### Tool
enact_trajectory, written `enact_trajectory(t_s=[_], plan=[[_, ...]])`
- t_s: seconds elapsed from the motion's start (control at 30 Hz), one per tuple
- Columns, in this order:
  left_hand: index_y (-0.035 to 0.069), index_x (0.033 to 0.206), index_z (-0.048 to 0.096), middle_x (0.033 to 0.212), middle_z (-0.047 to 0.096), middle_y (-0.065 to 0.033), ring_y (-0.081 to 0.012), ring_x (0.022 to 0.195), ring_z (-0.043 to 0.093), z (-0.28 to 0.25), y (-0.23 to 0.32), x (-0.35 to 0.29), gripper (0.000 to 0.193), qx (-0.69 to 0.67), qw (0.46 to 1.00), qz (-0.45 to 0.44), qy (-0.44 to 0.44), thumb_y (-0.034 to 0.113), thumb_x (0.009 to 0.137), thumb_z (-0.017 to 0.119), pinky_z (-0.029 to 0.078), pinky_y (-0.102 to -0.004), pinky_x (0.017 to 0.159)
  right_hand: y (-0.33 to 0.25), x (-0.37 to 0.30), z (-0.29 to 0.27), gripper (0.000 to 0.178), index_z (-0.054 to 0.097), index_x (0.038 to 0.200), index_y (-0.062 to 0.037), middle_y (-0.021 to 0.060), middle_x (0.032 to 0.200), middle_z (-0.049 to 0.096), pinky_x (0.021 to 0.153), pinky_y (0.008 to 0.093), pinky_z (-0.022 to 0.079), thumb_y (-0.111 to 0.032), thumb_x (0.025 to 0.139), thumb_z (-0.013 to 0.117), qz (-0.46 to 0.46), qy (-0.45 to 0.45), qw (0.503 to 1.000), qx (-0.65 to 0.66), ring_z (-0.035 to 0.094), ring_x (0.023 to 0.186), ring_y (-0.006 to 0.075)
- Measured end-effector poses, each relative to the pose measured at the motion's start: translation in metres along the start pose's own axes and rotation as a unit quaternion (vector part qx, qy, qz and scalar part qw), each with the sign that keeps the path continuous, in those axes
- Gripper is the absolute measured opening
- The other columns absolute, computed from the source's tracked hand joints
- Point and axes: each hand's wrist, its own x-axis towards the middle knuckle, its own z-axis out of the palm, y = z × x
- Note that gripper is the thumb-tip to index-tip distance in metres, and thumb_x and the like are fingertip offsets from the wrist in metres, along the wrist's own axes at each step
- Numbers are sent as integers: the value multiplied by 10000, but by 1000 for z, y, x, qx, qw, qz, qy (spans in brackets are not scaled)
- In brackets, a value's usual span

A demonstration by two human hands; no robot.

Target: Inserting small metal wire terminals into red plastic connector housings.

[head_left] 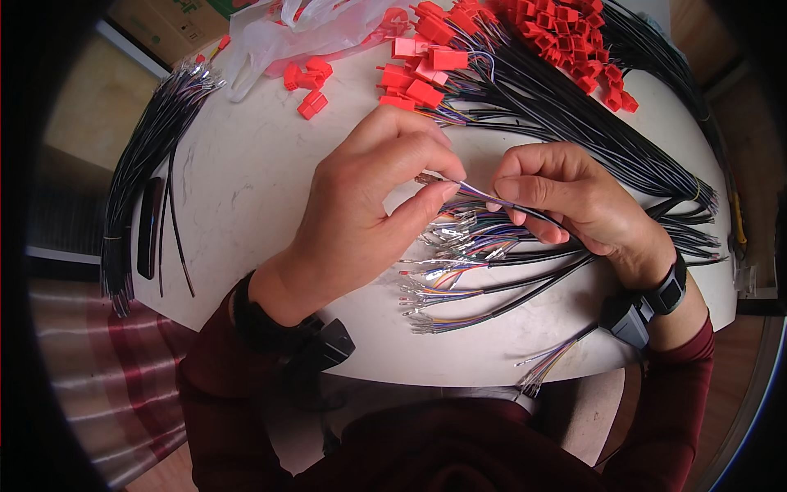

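Observation:
A black-sheathed cable with thin white and purple wires [478, 193] at its end is stretched between my two hands over the middle of the table. My left hand [357, 201] pinches the wire ends between thumb and fingers; the tips are partly hidden by it. My right hand [578, 193] is closed round the cable near where the sheath starts. Below both hands lie several loose cables [525, 310], their coloured wires fanned out to the left with metal terminals. Beyond my left hand are red connector housings [422, 74] fitted on wire ends.
A large bundle of black cables [594, 123] crosses the right side. More red housings [557, 41] are heaped behind, with a few loose ones [310, 80] near a plastic bag [303, 41]. Another cable bundle [147, 156] lies at the left edge beside a dark flat object [150, 225].

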Motion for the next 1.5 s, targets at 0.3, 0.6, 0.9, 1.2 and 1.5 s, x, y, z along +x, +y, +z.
enact_trajectory(t_s=[0.3,0.6,0.9,1.2,1.5], plan=[[8,854,614,943,565,-89,-202,851,582,1,0,-1,147,-20,999,-24,-26,-58,728,649,457,-290,764,0,-1,4,166,624,888,-3,3,688,553,386,159,284,-166,894,594,-7,-4,999,-47,452,473,13],[22,831,630,961,558,-88,-203,895,565,-1,0,0,142,57,997,54,-11,-56,716,660,447,-288,771,-3,-2,10,127,627,863,-7,5,699,565,396,156,333,-128,867,590,-8,19,998,-60,474,445,28],[29,832,633,928,550,-80,-199,856,547,-1,1,0,161,69,995,69,-16,-68,706,662,441,-288,747,-2,-2,12,117,607,816,-1,29,681,561,354,160,324,-98,878,588,-13,58,998,2,443,405,36],[30,832,616,807,560,-68,-201,792,533,1,3,0,170,70,996,53,-19,-73,704,662,429,-290,713,-2,-3,15,139,606,805,-2,17,651,568,344,159,319,-113,886,584,-6,69,997,-32,433,382,29],[29,830,616,815,548,-74,-217,786,521,2,3,1,182,85,994,67,-24,-64,685,675,420,-299,702,4,-2,10,142,620,861,-12,-7,696,587,478,152,399,-142,896,573,-39,40,997,-54,543,561,20]])
